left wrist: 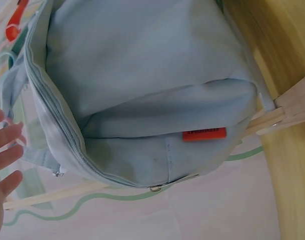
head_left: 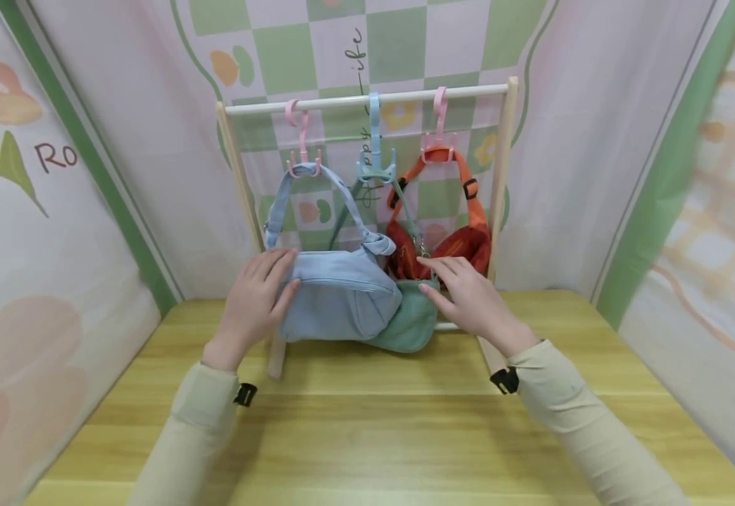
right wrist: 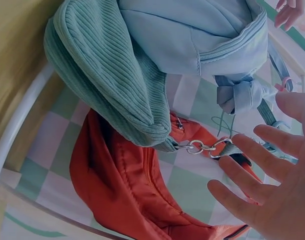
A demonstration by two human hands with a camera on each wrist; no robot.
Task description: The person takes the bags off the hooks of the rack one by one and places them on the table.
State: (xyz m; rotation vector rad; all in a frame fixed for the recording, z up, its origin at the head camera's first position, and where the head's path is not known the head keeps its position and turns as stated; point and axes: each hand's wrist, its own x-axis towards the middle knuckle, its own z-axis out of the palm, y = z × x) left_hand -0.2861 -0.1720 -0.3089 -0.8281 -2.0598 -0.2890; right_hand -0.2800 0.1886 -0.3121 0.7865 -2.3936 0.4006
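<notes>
From where I stand, a person's left hand [head_left: 258, 295] is beside the upper corner of a light-blue fabric bag with a curved zip [head_left: 336, 302], its fingers loosely extended and gripping nothing; whether they touch the cloth I cannot tell. The right hand [head_left: 469, 295] is near a green ribbed corduroy pouch [head_left: 408, 320], fingers straight and spread, holding nothing, close to the silver metal chain links [right wrist: 202, 146] joining the pouch to its strap. The blue bag hangs by its strap from a pink plastic hook [head_left: 303, 140] on one side of the rack, overlapping the pouch, whose strap runs up to a light-blue plastic hook [head_left: 375, 133] in the middle. Behind the pouch and the right hand, an orange-red fabric bag [head_left: 476, 247] hangs from another pink plastic hook [head_left: 440, 112]. All three hooks sit on the white rail [head_left: 342, 102] of a rack with pale wooden posts [head_left: 503, 154], standing on a yellowish wood-grain table [head_left: 367, 436].
</notes>
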